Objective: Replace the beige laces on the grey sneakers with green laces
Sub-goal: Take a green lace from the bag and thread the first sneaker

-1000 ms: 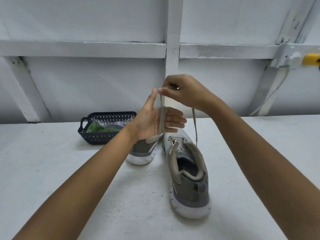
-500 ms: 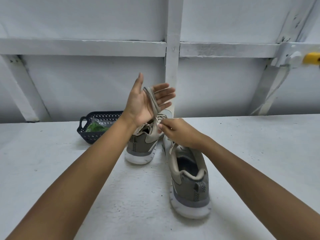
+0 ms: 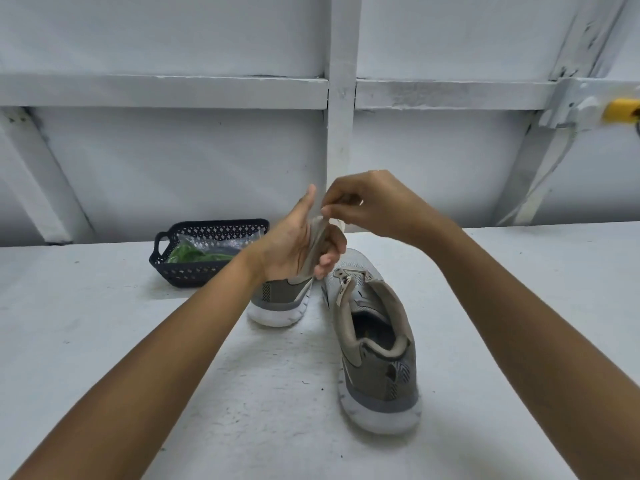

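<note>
Two grey sneakers stand on the white table. The right sneaker (image 3: 375,348) has its heel toward me and shows no lace in its eyelets. The left sneaker (image 3: 280,301) is partly hidden behind my left hand (image 3: 294,245). A beige lace (image 3: 316,243) is wound around my left hand's palm and fingers, which curl over it. My right hand (image 3: 372,206) is just above and pinches the lace's end at my left thumb. Green laces (image 3: 188,255) lie in a clear bag inside the dark basket.
A dark perforated basket (image 3: 187,273) sits at the back left of the table. A white framed wall rises behind the table. A yellow fitting (image 3: 621,109) with a cable hangs on the wall at the far right.
My right hand rose from the sneakers back up to my left hand, bringing the lace over. My left hand lowered a little and its fingers curled around the wound lace.
</note>
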Demonstrator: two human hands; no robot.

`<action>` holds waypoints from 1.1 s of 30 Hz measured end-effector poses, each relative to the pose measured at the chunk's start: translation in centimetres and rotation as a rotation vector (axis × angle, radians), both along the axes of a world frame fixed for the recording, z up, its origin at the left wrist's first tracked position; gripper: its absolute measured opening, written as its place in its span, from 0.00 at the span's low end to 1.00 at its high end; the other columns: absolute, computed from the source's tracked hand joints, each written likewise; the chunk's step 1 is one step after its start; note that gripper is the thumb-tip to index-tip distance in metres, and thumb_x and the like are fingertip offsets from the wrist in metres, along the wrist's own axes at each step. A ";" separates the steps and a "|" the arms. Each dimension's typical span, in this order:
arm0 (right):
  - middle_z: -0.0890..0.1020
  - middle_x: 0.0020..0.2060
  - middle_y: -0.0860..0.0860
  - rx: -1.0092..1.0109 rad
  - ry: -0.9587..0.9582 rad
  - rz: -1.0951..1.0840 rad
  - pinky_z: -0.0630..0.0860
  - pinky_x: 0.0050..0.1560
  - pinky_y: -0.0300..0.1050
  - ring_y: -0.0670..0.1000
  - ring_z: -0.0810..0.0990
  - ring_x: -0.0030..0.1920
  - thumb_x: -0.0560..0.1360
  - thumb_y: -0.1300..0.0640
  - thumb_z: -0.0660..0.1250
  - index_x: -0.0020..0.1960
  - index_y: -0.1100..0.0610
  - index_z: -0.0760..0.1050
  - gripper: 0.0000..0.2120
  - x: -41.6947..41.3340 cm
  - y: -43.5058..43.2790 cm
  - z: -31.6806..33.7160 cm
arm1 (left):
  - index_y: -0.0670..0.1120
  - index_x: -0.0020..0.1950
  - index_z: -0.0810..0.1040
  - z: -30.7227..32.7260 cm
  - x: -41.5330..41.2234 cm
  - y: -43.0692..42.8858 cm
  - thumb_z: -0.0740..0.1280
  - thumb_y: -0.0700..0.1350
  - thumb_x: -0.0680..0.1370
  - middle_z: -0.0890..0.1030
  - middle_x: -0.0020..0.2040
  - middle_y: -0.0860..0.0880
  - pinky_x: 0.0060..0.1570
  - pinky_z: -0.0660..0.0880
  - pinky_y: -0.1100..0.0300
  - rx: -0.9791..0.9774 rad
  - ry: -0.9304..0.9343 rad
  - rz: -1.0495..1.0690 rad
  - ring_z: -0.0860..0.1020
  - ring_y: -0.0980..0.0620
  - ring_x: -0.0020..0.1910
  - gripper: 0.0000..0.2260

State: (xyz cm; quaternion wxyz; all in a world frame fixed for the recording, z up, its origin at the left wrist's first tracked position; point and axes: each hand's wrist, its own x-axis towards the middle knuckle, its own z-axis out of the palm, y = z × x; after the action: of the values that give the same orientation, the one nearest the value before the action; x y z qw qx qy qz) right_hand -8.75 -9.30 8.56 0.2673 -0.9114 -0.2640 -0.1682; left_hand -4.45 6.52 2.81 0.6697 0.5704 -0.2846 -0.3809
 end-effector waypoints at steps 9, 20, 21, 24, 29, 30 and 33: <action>0.79 0.32 0.50 0.842 0.619 0.320 0.79 0.40 0.42 0.45 0.79 0.34 0.79 0.62 0.60 0.46 0.60 0.72 0.04 0.7 0.3 -5.3 | 0.41 0.34 0.77 -0.6 -0.8 0.0 0.61 0.65 0.73 0.61 0.19 0.54 0.23 0.67 0.67 -0.155 0.147 -0.220 0.63 0.59 0.17 0.27; 0.79 0.31 0.48 0.810 0.440 0.208 0.72 0.36 0.39 0.48 0.75 0.35 0.78 0.61 0.62 0.43 0.54 0.73 0.06 -0.2 0.2 -6.1 | 0.41 0.27 0.78 0.2 -1.7 -0.3 0.52 0.57 0.77 0.63 0.16 0.53 0.20 0.65 0.68 -0.136 0.154 0.033 0.63 0.58 0.14 0.29; 0.79 0.30 0.48 0.800 0.432 0.182 0.71 0.35 0.38 0.48 0.74 0.34 0.78 0.61 0.62 0.43 0.54 0.72 0.06 -0.2 0.3 -6.1 | 0.41 0.26 0.77 0.2 -1.8 -0.3 0.53 0.57 0.76 0.63 0.16 0.53 0.20 0.65 0.68 -0.123 0.145 0.075 0.63 0.58 0.14 0.28; 0.77 0.29 0.49 0.772 0.409 0.096 0.71 0.34 0.37 0.47 0.73 0.33 0.79 0.61 0.61 0.43 0.55 0.70 0.06 0.0 0.8 -6.2 | 0.43 0.25 0.76 0.5 -2.2 -0.7 0.60 0.58 0.73 0.63 0.16 0.53 0.18 0.65 0.68 -0.058 0.121 0.259 0.63 0.59 0.14 0.24; 0.74 0.31 0.51 0.745 0.344 -0.035 0.69 0.35 0.42 0.48 0.70 0.32 0.79 0.61 0.63 0.42 0.54 0.70 0.07 -0.1 1.7 -6.3 | 0.42 0.34 0.73 -0.1 -1.6 -0.4 0.67 0.52 0.75 0.65 0.19 0.54 0.20 0.66 0.68 -0.023 0.049 0.629 0.65 0.60 0.17 0.16; 0.74 0.30 0.51 0.742 0.327 -0.062 0.70 0.34 0.43 0.48 0.70 0.31 0.78 0.61 0.63 0.42 0.54 0.70 0.07 -0.1 1.9 -6.2 | 0.42 0.35 0.74 -0.1 -1.4 0.0 0.67 0.50 0.76 0.66 0.20 0.54 0.20 0.66 0.68 -0.048 0.035 0.663 0.65 0.60 0.18 0.14; 0.75 0.32 0.50 0.709 0.292 -0.144 0.75 0.38 0.49 0.49 0.72 0.33 0.78 0.59 0.64 0.41 0.53 0.70 0.08 0.1 2.9 -5.9 | 0.40 0.42 0.77 -0.1 -1.5 1.6 0.65 0.45 0.77 0.68 0.24 0.53 0.25 0.70 0.66 -0.082 -0.011 0.634 0.68 0.58 0.22 0.09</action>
State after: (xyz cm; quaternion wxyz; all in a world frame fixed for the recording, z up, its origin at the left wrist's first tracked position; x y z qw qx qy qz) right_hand -8.62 -6.43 2.69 0.5878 -0.7931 -0.0841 -0.1358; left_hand -5.92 8.15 2.68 0.7758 0.6054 -0.1112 -0.1384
